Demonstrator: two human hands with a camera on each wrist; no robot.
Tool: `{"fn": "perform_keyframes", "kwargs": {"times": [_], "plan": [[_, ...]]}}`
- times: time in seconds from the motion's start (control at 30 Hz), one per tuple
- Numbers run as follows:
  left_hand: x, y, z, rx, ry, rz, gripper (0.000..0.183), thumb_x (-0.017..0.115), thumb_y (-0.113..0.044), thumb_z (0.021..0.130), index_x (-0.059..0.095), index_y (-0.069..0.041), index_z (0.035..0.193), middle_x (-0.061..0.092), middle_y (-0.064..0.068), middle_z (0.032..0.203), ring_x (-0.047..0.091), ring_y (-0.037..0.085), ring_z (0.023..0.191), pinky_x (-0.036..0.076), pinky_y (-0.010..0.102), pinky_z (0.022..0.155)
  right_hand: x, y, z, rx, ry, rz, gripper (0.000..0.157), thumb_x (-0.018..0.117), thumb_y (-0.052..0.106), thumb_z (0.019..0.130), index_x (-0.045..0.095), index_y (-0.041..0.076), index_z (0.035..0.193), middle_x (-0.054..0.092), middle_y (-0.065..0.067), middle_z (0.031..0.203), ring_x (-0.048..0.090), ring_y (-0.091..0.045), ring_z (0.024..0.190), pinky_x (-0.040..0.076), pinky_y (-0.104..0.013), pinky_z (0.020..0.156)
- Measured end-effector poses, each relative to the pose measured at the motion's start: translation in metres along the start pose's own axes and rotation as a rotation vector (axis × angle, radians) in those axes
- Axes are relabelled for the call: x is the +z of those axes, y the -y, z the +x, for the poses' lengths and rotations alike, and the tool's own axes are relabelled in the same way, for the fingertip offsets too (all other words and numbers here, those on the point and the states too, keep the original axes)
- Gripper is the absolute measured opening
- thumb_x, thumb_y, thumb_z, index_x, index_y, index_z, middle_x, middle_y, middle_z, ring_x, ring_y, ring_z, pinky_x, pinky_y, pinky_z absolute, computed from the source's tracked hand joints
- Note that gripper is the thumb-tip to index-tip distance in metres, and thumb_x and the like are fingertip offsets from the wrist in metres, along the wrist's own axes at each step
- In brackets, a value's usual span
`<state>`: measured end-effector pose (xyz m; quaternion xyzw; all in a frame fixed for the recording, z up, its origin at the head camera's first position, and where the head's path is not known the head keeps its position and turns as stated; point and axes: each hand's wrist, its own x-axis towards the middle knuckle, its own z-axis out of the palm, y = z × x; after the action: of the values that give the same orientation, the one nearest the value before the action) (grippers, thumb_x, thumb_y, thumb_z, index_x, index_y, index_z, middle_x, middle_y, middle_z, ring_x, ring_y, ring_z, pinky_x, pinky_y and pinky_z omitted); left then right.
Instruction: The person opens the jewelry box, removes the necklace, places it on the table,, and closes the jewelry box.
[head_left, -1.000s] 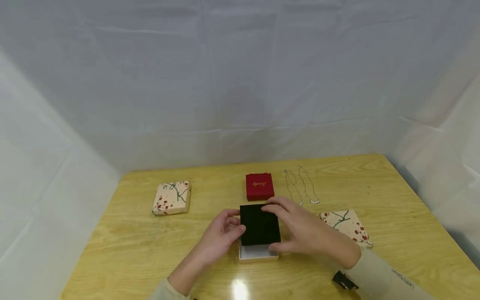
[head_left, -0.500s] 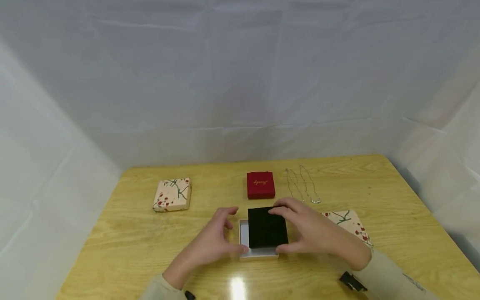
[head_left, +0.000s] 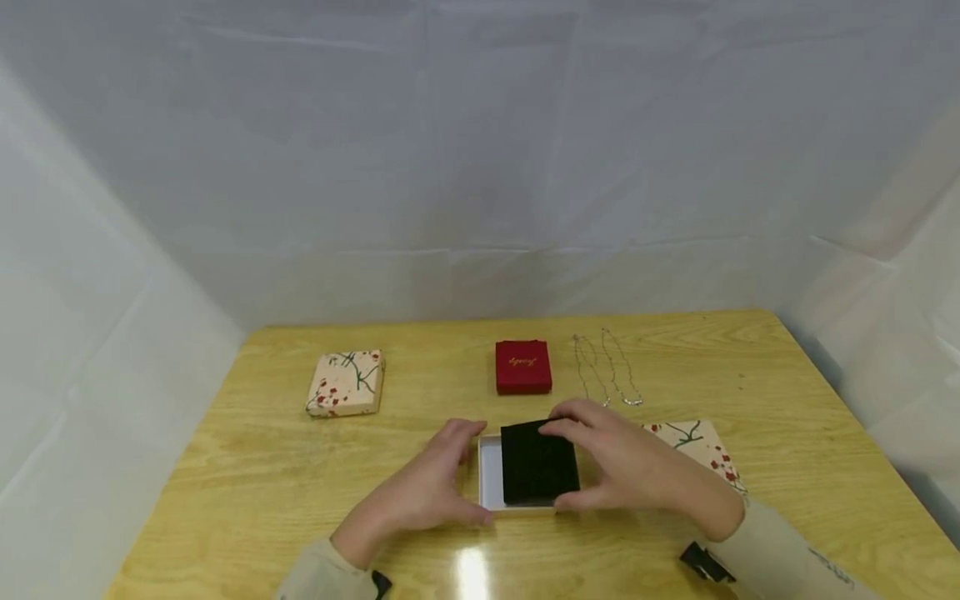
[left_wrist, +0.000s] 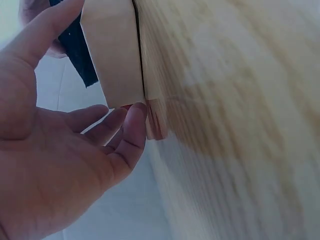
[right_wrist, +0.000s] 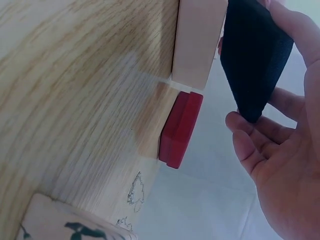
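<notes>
In the head view, a black velvety pad (head_left: 540, 462) is tilted over the open white-lined box base (head_left: 491, 475), leaving the base's left strip exposed. My right hand (head_left: 611, 458) holds the pad by its right side, thumb at the near edge and fingers at the far one. The right wrist view shows the pad (right_wrist: 255, 57) raised above the box wall (right_wrist: 200, 42). My left hand (head_left: 431, 483) spans the left end of the base, thumb at the near corner, fingers at the far corner. In the left wrist view its fingertips touch the box's pale side (left_wrist: 117, 55).
Behind the base stands a red box (head_left: 522, 367) with gold lettering. Two thin chain necklaces (head_left: 607, 367) lie to its right. A blossom-patterned box (head_left: 345, 383) sits far left, and a matching patterned lid (head_left: 705, 450) lies partly behind my right forearm.
My left hand has let go of the pad and taken the base's left end. My right hand has shifted the pad rightward and slightly nearer, uncovering the base's left strip.
</notes>
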<state>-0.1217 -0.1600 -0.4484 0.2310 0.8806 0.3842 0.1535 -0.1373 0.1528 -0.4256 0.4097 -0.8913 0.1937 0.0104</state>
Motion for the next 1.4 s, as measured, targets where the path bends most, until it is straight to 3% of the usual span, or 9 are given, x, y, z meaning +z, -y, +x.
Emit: {"fn": "perform_keyframes", "kwargs": {"times": [0.43,0.87,1.17,1.4], "plan": [[-0.002,-0.001,0.003,0.026,0.004,0.04,0.112,0.1,-0.037,0.072,0.04,0.0,0.159,0.048,0.009,0.147,0.054,0.025,0.121,0.051,0.049,0.106,0.004,-0.001,0.007,-0.001,0.049,-0.007,0.08,0.082,0.066,0.084,0.062,0.018,0.145,0.053,0.002,0.146,0.053,-0.015,0.129,0.052,-0.042,0.108],[-0.003,-0.001,0.002,0.007,0.017,0.034,0.109,0.098,-0.039,0.075,0.04,0.001,0.158,0.046,0.009,0.149,0.051,0.027,0.128,0.047,0.051,0.111,0.011,0.002,0.019,-0.019,0.096,-0.014,0.077,0.085,0.058,0.084,0.066,0.011,0.142,0.057,-0.004,0.141,0.055,-0.02,0.126,0.054,-0.043,0.105],[-0.002,-0.002,0.002,0.019,0.028,0.035,0.107,0.097,-0.04,0.076,0.04,0.001,0.158,0.047,0.01,0.149,0.048,0.029,0.135,0.042,0.055,0.115,0.018,0.003,0.027,-0.011,0.147,0.001,0.075,0.084,0.058,0.084,0.067,0.011,0.14,0.056,-0.002,0.139,0.054,-0.014,0.122,0.055,-0.037,0.103],[-0.002,-0.001,0.003,0.021,0.03,0.032,0.107,0.097,-0.04,0.076,0.041,0.0,0.158,0.047,0.009,0.15,0.047,0.029,0.137,0.041,0.055,0.117,0.023,0.003,0.028,-0.028,0.132,0.012,0.074,0.086,0.057,0.083,0.068,0.011,0.138,0.057,-0.002,0.136,0.054,-0.014,0.119,0.055,-0.037,0.101]]}}
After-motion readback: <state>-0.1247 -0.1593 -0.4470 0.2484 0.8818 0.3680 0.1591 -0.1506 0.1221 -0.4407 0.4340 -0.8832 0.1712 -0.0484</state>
